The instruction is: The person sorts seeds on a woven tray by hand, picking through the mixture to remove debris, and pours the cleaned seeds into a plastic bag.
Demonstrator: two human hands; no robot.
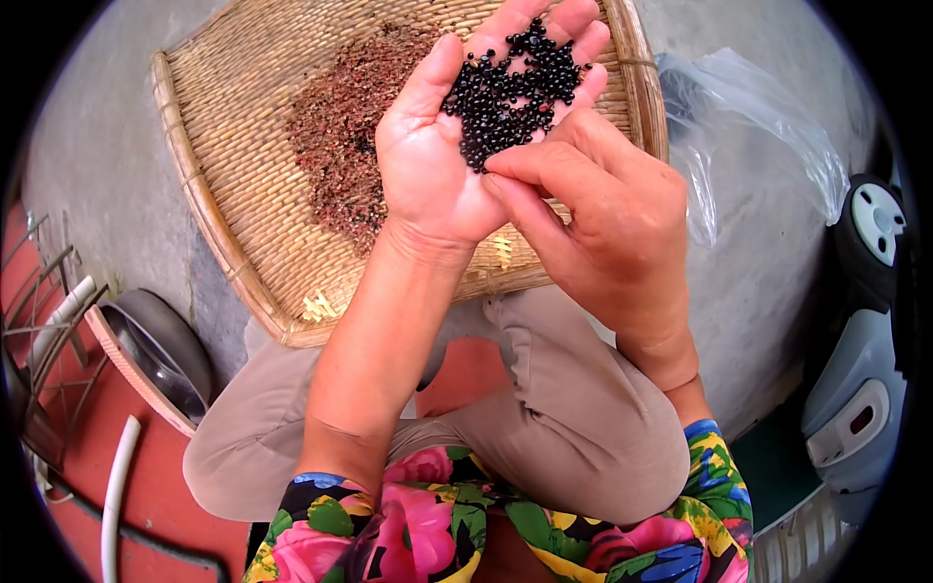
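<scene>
My left hand [428, 185] is palm up above a woven tray, its fingers reaching away from me. A heap of shiny black seeds [515, 92] rests across its palm and fingers. My right hand [607, 214] comes in from the right, thumb and index fingertips pinched together at the near edge of the seeds. Whatever is between those fingertips is too small to make out. Below, the shallow tray [233, 126] of woven cane bears a pile of reddish-brown husks and bits [340, 136], partly hidden by my left hand.
Small yellow pieces [318, 307] lie near the tray's front rim. A clear plastic bag [748, 126] is on the concrete floor to the right, beside a grey wheeled machine [860, 389]. At left are a dark round pan [160, 350], a metal rack [49, 321] and a white pipe [119, 496].
</scene>
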